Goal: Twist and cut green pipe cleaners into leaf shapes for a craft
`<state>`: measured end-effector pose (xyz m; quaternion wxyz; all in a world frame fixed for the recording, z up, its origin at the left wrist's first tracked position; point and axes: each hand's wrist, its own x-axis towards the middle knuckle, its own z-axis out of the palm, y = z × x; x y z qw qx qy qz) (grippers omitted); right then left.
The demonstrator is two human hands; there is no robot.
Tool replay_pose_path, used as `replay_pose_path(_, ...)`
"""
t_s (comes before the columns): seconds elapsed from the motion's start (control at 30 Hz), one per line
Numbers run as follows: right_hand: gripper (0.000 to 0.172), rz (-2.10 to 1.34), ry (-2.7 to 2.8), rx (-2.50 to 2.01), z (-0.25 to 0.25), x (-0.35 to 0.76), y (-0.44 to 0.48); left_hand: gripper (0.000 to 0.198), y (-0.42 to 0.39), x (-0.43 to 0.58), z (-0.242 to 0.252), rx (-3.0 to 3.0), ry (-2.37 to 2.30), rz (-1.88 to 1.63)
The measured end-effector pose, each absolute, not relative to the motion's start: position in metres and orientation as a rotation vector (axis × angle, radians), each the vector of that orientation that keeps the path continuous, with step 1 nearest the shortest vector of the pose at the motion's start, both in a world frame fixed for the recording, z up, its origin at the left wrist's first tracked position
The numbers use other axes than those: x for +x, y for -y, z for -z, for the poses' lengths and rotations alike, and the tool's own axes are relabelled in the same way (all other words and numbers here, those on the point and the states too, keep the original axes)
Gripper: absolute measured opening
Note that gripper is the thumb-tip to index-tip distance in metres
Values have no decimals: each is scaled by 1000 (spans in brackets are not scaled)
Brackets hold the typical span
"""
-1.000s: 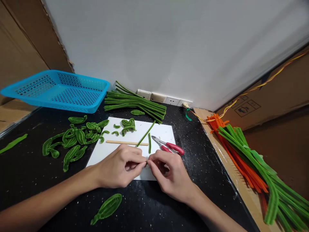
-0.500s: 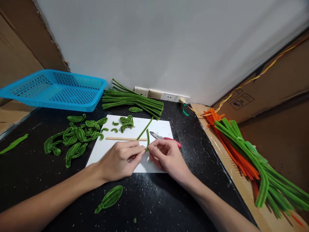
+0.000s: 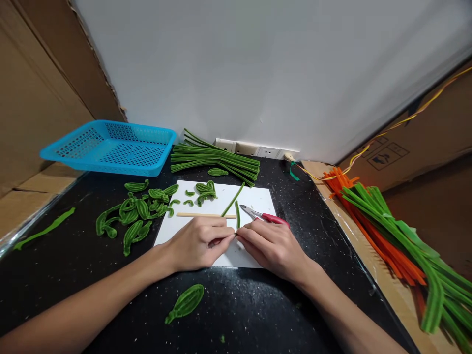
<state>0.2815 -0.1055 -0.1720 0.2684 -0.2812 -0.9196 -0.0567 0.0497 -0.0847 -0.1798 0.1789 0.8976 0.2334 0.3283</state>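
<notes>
Over a white sheet (image 3: 169, 230), my left hand (image 3: 202, 242) and my right hand (image 3: 275, 246) meet fingertip to fingertip, both pinched. Between the tips is a tiny dark bit, too small to make out. A short green fuzzy stem (image 3: 238, 214) stands just beyond the fingertips; whether it is held is unclear. A longer green stem (image 3: 233, 199) lies behind it. Red-handled pliers (image 3: 275, 219) rest beyond my right hand, and a thin wooden stick (image 3: 202, 215) lies beyond my left. One green leaf shape (image 3: 186, 302) is on the black table near me.
Several green leaf shapes (image 3: 142, 209) are piled left of the sheet. A blue basket (image 3: 121, 169) sits at the back left, beside a bundle of green stems (image 3: 217, 156). Orange stems (image 3: 383, 246) and bright green stems (image 3: 405, 241) lie on cardboard at the right.
The view has shifted, so the table items appear farther right. My right hand has turned more palm down, its fingers closer together against my left fingertips.
</notes>
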Motion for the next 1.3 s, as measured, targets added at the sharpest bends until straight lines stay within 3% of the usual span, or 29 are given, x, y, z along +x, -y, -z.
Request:
replay_pose_path(0.17,25,-109,2381,-846,176,274,110,27,81,46,183,2847,-592,-971)
replay_pose_path(0.33,25,-833,1951,-1108,172,260,117,25,83,44,179,3051,-533,-1107)
replay_pose_path(0.5,39,-1708,1214,-1127,170,254,116,22,83,45,171,3243,-426,-1247)
replay_pose_path(0.6,44,-1922,1046,-1083,172,255,113,21,82,46,173,3241,-420,-1258)
replay_pose_path(0.7,40,-1712,1339,-1160,172,260,112,22,81,46,179,3097,-493,-1219)
replay_pose_path(0.83,19,-706,2090,-1104,172,270,111,26,80,46,184,2862,-601,-1079)
replay_pose_path(0.9,18,-346,2272,-986,174,275,111,26,80,46,183,2694,-665,-1022)
replay_pose_path(1.07,16,-102,2298,-869,179,280,108,31,81,45,177,2273,-775,-936)
replay_pose_path(1.3,13,53,2303,-864,174,278,108,35,79,46,174,2196,-802,-787)
